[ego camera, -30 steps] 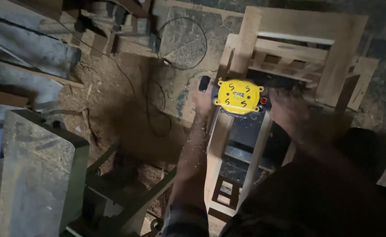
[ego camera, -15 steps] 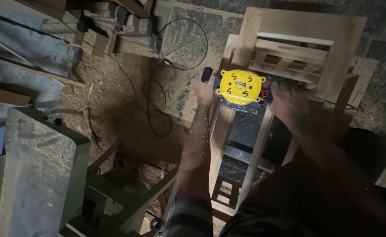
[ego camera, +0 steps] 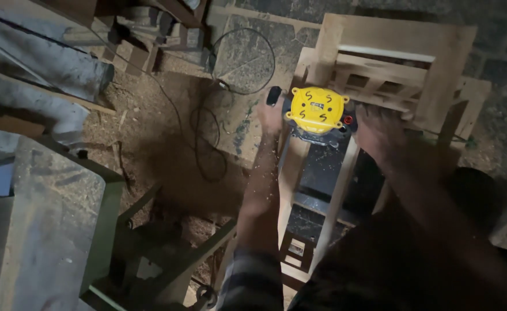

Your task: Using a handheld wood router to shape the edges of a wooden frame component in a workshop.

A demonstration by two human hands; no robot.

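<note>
In the head view, the yellow-topped router (ego camera: 317,112) stands upright on the wooden frame (ego camera: 345,167), near the far end of its long rails, just in front of a lattice-like wooden part (ego camera: 392,75) of the same piece. Both hands are clamped on this tool. The left hand (ego camera: 272,115) closes around the black side handle (ego camera: 273,95) on the left of the yellow cap. The right hand (ego camera: 374,129) is on the opposite side of the tool; it is blurred, so the fingers cannot be read exactly, but it seems wrapped on the other handle.

The router looks heavy and compact, with a stiff motor body and a flat base that rests on the wood. In my judgement it handles best by the two side handles, one in each hand, so the base stays flat; the smooth yellow cap gives a poor grip. Fine wood chips lie on the left forearm, so the handles may be dusty and a little slippery. The rails under it are narrow, so the tool could tip if one side gets more pressure.

A black power cord (ego camera: 207,132) lies in loops on the sawdust-covered floor (ego camera: 150,126), left of the frame. At the lower left stands a green metal machine stand (ego camera: 109,230), well apart from the hands.
</note>
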